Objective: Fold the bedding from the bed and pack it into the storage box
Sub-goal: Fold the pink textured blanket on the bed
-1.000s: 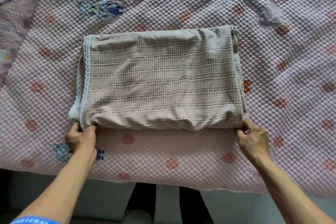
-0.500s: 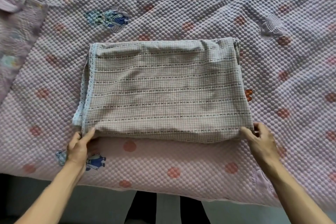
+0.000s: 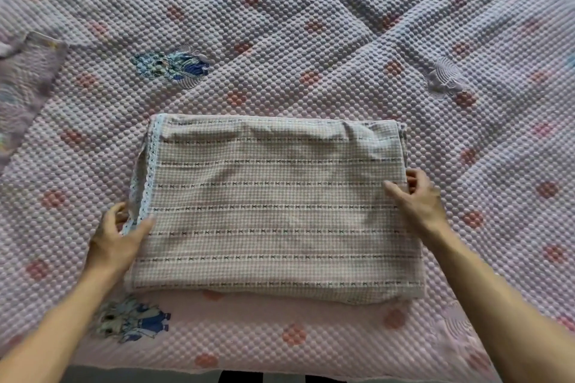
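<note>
A folded checked sheet (image 3: 273,208), beige with rows of small dark crosses and a pale lace trim on its left edge, lies as a thick rectangle on the bed. My left hand (image 3: 119,239) grips its left side, thumb on top by the lace and fingers underneath. My right hand (image 3: 417,196) grips the right side the same way, thumb lying on the cloth. No storage box is in view.
The bed is covered by a pink-lilac quilted cover (image 3: 280,50) with pink dots and cartoon patches. A folded corner of similar quilted fabric (image 3: 25,87) lies at the left. The bed's near edge (image 3: 280,371) runs along the bottom.
Both hands have left the sheet's near corners and slid up to its left and right sides, where they now clasp it. My view has tipped up, so more of the bed shows.
</note>
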